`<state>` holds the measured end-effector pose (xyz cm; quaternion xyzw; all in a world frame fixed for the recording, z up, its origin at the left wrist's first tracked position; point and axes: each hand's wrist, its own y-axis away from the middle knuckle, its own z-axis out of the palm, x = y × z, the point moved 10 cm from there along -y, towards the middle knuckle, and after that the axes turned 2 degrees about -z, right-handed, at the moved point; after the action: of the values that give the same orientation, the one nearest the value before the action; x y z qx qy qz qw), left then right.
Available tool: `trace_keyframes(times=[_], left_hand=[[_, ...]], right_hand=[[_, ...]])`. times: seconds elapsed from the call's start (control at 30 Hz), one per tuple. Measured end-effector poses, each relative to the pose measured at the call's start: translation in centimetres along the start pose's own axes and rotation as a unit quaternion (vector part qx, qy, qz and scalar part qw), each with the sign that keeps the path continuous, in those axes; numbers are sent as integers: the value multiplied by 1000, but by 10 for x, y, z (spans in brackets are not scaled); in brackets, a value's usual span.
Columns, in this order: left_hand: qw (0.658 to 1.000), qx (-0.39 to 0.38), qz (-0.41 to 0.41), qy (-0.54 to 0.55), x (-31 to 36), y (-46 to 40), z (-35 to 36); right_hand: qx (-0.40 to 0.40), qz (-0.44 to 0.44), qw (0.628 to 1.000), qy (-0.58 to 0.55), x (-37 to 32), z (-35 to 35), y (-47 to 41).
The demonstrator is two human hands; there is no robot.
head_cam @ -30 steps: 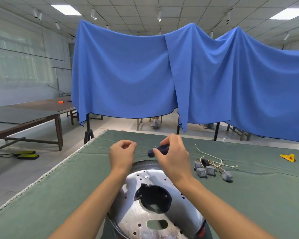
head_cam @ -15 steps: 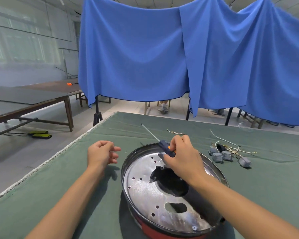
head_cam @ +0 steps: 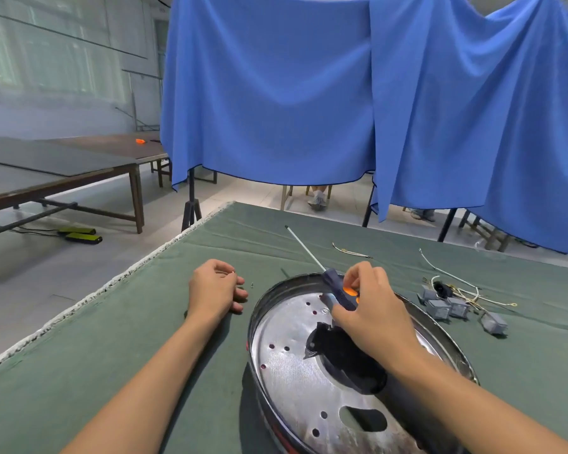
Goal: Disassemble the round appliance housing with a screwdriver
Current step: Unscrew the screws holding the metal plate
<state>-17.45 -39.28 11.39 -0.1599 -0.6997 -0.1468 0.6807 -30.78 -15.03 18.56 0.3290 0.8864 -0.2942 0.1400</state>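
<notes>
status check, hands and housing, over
Right hand grips screwdriver over housing, shaft pointing away. Left hand rests on cloth, loosely curled. Nothing blocking.

A blue cloth [head_cam: 358,103] hangs in broad folds across the room on dark stands [head_cam: 191,204]. In front lies a table covered with green cloth [head_cam: 112,339], its left edge frayed white. To the left stand long wooden tables [head_cam: 79,165] on a pale tiled floor [head_cam: 63,273], where two yellow-and-black objects [head_cam: 79,234], perhaps pedals, lie with cables. Hazy windows [head_cam: 46,50] fill the left wall.
</notes>
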Motion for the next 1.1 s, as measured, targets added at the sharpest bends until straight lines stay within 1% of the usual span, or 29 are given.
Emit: trace_keyframes(times=[0.07, 0.1, 0.13, 0.17, 0.2, 0.23, 0.33, 0.47, 0.53, 0.57, 0.63, 0.7, 0.73, 0.77, 0.8, 0.87, 0.93, 1.0, 1.03, 1.1], left_hand=[[999, 6, 26, -40, 2, 0, 0], [993, 17, 53, -107, 7, -1, -1], [975, 29, 80, -204, 12, 0, -2], [949, 45, 102, -295, 17, 2, -2], [929, 54, 113, -348, 20, 3, 0], [920, 48, 113, -372, 21, 3, 3], [921, 30, 104, -374, 17, 0, 9], [908, 22, 100, -407, 14, -5, 12], [910, 9, 83, -405, 11, -3, 11], [917, 4, 76, -392, 10, -2, 9], [941, 8, 76, -329, 18, 2, 3], [972, 8, 74, -221, 31, 12, 0], [982, -11, 66, -175, 37, 19, 5], [987, -46, 54, -146, 42, 26, 14], [986, -86, 42, -136, 45, 34, 26], [973, -156, 29, -165, 46, 51, 46], [961, -201, 9, -188, 40, 62, 55], [956, -224, -7, -190, 38, 66, 55], [952, -230, -6, -202, 39, 68, 55], [947, -231, 18, -223, 45, 69, 57]], right_hand=[[-2, 0, 1000, -1, 0, 0, 0], [-2, -1, 1000, -1, 0, 0, 0], [-3, 0, 1000, 0, 0, 0, 0], [-4, 1, 1000, -1, 0, 0, 1], [-6, 1, 1000, -2, 0, 0, 1], [-8, 2, 1000, -3, 0, 0, 1], [-14, 2, 1000, -6, -2, 0, 2], [-20, 10, 1000, -11, -2, 0, 2], [-25, 15, 999, -19, -1, 1, 1], [-30, 17, 999, -25, -1, 2, 2], [-44, 23, 998, -46, 0, 3, 1], [-65, 18, 996, -58, -1, 6, 1], [-76, 10, 995, -62, -4, 7, 1], [-80, 7, 993, -87, -6, 6, 1], [-82, 21, 986, -146, -7, 5, 2], [-79, 69, 953, -284, -6, 1, 3], [-42, 108, 915, -387, -3, -13, 2], [0, 136, 860, -492, 0, -29, 1], [3, 150, 823, -548, 0, -33, 0], [-25, 147, 759, -634, -4, -41, -4]])
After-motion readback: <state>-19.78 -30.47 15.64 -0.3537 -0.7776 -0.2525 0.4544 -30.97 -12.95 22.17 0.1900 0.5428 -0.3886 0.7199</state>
